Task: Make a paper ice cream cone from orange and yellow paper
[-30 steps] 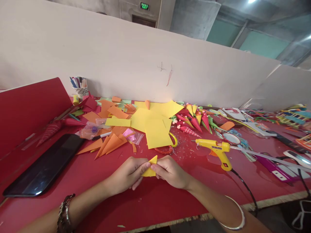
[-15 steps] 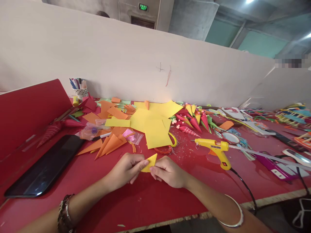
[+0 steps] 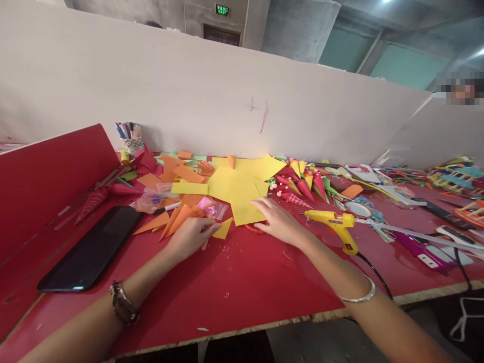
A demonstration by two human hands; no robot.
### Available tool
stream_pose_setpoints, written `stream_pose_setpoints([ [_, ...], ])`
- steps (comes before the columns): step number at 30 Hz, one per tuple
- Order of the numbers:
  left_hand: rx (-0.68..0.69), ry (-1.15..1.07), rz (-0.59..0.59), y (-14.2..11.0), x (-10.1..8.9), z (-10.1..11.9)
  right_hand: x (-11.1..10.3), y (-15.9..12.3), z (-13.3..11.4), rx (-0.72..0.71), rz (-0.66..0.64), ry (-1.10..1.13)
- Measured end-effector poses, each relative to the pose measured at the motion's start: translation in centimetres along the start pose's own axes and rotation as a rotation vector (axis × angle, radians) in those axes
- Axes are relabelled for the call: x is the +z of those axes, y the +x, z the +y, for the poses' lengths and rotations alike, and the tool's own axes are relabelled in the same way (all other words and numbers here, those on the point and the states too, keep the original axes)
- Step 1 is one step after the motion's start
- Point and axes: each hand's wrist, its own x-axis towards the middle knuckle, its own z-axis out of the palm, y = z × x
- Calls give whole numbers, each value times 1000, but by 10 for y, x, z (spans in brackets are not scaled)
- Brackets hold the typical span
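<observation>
My left hand (image 3: 191, 236) pinches a small folded piece of yellow paper (image 3: 224, 230) between thumb and fingers, just in front of some orange paper cones (image 3: 181, 222). My right hand (image 3: 282, 224) is empty, its fingers stretched out and apart over the right edge of a yellow paper sheet (image 3: 245, 204); whether the fingertips touch the sheet I cannot tell. Under that hand a red looped handle (image 3: 254, 229) shows in part, the rest hidden by the sheet and hand.
A yellow glue gun (image 3: 340, 224) lies to the right, its black cord (image 3: 374, 275) running over the table edge. At left are a black phone (image 3: 93, 252) and a pen cup (image 3: 132, 143). Finished red and yellow cones (image 3: 298, 184) pile up behind, near the white partition (image 3: 189, 96).
My right hand has let go of the small yellow paper and moved forward and right to the yellow sheet. My left hand, still holding the small paper, has moved slightly forward and left.
</observation>
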Motion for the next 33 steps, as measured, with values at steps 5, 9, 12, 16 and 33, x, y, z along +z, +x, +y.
stream_pose_setpoints([
  [5,-26,214,254,1,5,-1,5,6,20,31,-82,-41],
  [9,8,158,370,2,5,-1,5,9,17,47,-30,-132],
  [12,42,129,440,2,3,-1,-5,3,7,56,76,-279],
  [16,93,83,462,1,2,2,-25,-24,-17,-51,250,-533],
  [33,519,359,-228,-34,5,26,-10,-85,-40,-238,-296,441],
])
